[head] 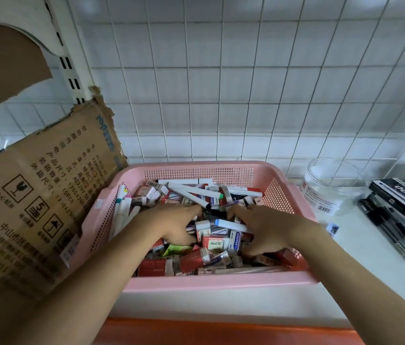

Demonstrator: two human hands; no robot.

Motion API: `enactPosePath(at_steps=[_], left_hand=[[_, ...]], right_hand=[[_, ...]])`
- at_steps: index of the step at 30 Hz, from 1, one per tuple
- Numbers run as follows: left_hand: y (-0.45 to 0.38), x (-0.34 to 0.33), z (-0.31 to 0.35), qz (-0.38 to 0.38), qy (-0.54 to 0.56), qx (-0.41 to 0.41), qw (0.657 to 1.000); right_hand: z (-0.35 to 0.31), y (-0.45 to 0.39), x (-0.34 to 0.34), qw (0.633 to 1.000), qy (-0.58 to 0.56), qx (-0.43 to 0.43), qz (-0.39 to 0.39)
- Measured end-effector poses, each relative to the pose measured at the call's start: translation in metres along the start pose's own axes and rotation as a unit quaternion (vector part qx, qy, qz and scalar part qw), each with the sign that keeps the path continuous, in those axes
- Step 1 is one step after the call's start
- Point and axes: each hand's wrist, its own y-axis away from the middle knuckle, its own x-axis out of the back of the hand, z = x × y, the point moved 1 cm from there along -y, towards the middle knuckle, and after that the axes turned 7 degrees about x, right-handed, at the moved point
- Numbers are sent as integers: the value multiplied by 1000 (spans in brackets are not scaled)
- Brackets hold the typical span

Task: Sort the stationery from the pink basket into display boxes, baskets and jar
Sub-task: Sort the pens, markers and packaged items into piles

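The pink basket (196,281) sits on the white counter, packed full. 1 clear jar (333,185) stands to its right, empty and hard. Markers (189,192) look light and smooth; grab the middle. Erasers (215,241) are small boxes, too many to count. Left hand (174,224) and right hand (268,229) dig in; I cannot tell what they hold.
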Motion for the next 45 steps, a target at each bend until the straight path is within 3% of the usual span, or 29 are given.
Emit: enactPosePath(at_steps=[6, 11, 17, 22, 26, 28, 31, 36, 41, 45], left_hand=[[5, 6, -5, 111, -41, -3, 993], [7, 9, -9, 144, -56, -9, 988], [11, 11, -15, 168, 42, 6, 985], [12, 16, -19, 211, 79, 24, 974], [16, 20, -25, 199, 140, 20, 970], [19, 22, -27, 196, 144, 12, 970], [19, 19, -29, 192, 122, 11, 974], [15, 1, -23, 94, 48, 21, 994], [12, -2, -19, 79, 52, 4, 995], [20, 3, -24, 156, 88, -11, 984]], right_hand=[[5, 2, 5, 990, -10, 14, 139], [2, -1, 1, 992, 3, -23, 126], [-5, -1, -3, 994, 19, -51, 92], [-2, 3, 2, 986, -24, -26, 161], [-5, 5, 11, 975, -28, -23, 219], [-7, 6, 12, 975, -31, -71, 209], [-8, 7, 6, 982, -21, -135, 129], [-12, 7, 2, 984, 9, -173, 46], [-28, 6, -8, 980, 86, -172, 51], [-28, 10, -7, 980, 47, -168, 99]])
